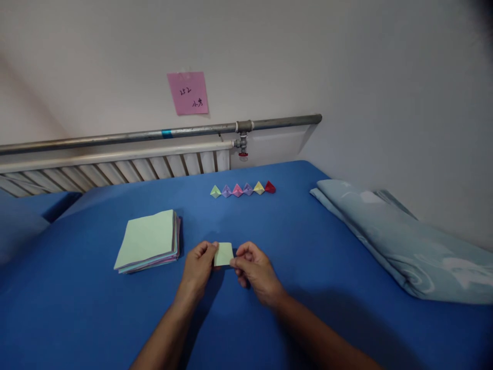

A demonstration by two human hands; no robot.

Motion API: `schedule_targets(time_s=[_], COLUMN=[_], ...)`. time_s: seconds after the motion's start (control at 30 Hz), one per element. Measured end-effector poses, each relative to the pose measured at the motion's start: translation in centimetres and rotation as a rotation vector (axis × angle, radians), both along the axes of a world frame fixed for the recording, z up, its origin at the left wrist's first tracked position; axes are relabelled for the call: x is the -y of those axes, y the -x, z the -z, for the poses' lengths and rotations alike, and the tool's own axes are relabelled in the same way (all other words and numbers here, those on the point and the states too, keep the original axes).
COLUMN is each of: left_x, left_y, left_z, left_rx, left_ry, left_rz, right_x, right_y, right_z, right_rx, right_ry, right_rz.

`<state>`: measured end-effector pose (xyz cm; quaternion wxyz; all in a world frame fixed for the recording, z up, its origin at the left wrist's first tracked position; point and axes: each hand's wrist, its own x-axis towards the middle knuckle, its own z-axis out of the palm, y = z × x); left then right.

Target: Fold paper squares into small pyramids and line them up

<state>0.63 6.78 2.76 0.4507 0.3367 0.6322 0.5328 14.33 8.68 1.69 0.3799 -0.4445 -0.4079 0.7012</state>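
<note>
A small pale green folded paper square (224, 254) is held just above the blue bed surface (239, 318). My left hand (199, 264) pinches its left edge between thumb and fingers. At the lower right corner, the thumb and index finger of my right hand (254, 270) close on the same paper. To the left lies a stack of coloured paper sheets (148, 236), a pale green one on top. Beyond my hands, several small folded paper pieces (238, 190) in green, purple, pink, yellow and red stand in a row.
A folded light blue blanket (396, 241) lies at the right beside the wall. Behind the bed are a white radiator (146, 167) and a metal pipe (208, 130) with a red-handled valve (243, 154). A pink note (188, 93) hangs on the wall.
</note>
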Motion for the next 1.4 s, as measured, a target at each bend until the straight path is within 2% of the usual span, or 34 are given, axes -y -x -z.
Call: schedule_targets(time_s=[0.27, 0.4, 0.53, 0.7, 0.9, 1.03, 1.2, 1.4], left_x=[0.2, 0.2, 0.1, 0.1, 0.2, 0.0, -0.2, 0.2], left_y=[0.1, 0.2, 0.4, 0.6, 0.3, 0.5, 0.6, -0.1], left_z=[0.0, 0.0, 0.1, 0.4, 0.3, 0.1, 0.1, 0.4], left_rx=[0.024, 0.061, 0.091, 0.084, 0.144, 0.19, 0.091, -0.089], left_ry=[-0.059, -0.06, -0.068, -0.041, -0.093, -0.068, -0.042, -0.084], left_rz=[0.019, 0.061, 0.084, 0.114, 0.109, 0.143, 0.168, 0.101], right_x=[0.0, -0.2, -0.4, -0.2, 0.6, 0.9, 0.7, 0.9], right_y=[0.0, -0.2, -0.4, -0.2, 0.0, 0.0, 0.1, 0.4], right_z=[0.0, 0.0, 0.0, 0.2, -0.4, -0.7, -0.5, -0.3], right_rx=[-0.075, -0.098, -0.142, -0.025, -0.139, -0.162, -0.114, -0.108], right_ry=[0.034, 0.136, 0.201, 0.095, 0.157, 0.189, 0.19, 0.175], right_rz=[0.0, -0.043, -0.142, -0.282, -0.246, -0.234, -0.249, -0.221])
